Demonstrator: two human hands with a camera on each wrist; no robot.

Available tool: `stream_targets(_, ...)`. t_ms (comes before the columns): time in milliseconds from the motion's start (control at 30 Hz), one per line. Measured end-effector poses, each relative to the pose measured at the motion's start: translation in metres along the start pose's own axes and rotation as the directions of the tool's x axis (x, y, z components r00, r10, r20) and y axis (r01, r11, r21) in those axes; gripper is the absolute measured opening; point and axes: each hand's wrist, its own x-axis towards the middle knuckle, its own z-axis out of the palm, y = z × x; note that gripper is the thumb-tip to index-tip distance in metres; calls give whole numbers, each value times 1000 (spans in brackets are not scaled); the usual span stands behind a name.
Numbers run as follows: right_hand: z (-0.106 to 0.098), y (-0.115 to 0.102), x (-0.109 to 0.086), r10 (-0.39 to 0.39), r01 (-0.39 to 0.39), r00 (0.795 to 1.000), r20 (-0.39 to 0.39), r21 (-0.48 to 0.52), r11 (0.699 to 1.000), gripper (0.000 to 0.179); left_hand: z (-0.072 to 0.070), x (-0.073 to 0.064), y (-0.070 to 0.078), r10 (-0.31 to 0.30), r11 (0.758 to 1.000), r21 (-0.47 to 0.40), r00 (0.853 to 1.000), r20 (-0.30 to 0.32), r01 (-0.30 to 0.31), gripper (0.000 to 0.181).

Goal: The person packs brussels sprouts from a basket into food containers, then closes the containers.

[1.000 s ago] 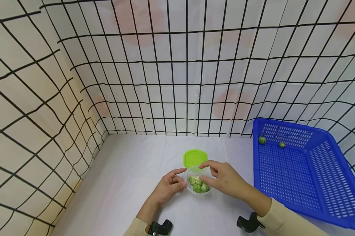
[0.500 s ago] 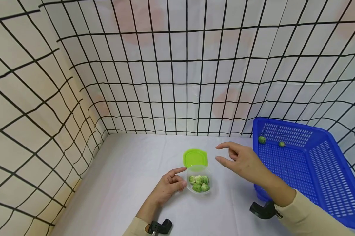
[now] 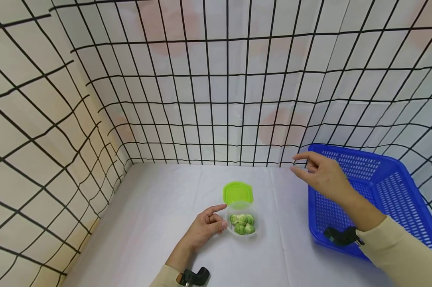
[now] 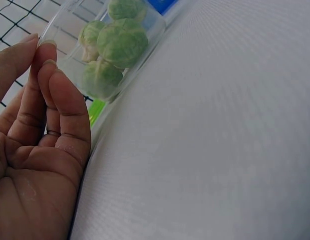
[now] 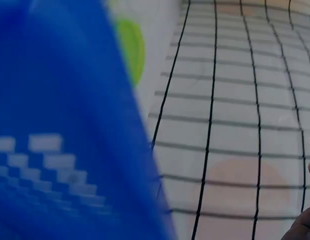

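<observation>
A small clear plastic container point(image 3: 252, 233) stands on the table with several Brussels sprouts point(image 3: 242, 224) in it. My left hand point(image 3: 206, 228) holds its left side, thumb and index fingertip at the rim; in the left wrist view the left hand point(image 4: 42, 135) is beside the sprouts point(image 4: 122, 42) behind the clear wall. A green lid point(image 3: 238, 192) lies flat just behind the container. My right hand point(image 3: 325, 177) is over the left edge of the blue basket point(image 3: 399, 187), thumb and index finger apart, nothing between them. It hides the basket's far left corner.
Black wire grid panels point(image 3: 227, 99) over white sheeting stand at the back and sides. White cloth covers the table point(image 3: 147, 215). The blue basket, with raised slotted walls, takes up the right side.
My right hand has left the sprouts in the container and moved right and back to the basket, now covering the two sprouts seen there. The left hand has stayed at the container.
</observation>
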Motion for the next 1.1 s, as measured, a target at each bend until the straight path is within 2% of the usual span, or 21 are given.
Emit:
stream_targets(300, -19, 62, 23, 95, -96, 992, -80, -5, 995, 56, -2, 0, -2, -5, 1000, -5, 1000, -4, 5, 63)
stream_targets(533, -21, 112, 32, 161, -170, 978, -134, -55, 984, 60, -2, 0, -2, -5, 1000, -2, 1000, -8, 5, 63)
stream_targets(700, -21, 146, 35, 226, -236, 968, -109, -90, 968, 62, -2, 0, -4, -10, 1000, 6, 1000, -6, 10, 62)
stream_targets(867, -20, 177, 33, 259, -267, 963, -75, -121, 956, 61, -2, 0, -3, -10, 1000, 11, 1000, -3, 10, 62)
stream_targets(1100, -22, 209, 28, 374, -371, 928, -12, -138, 918, 66, -1, 1, -1, -3, 1000, 12, 1000, -4, 3, 63)
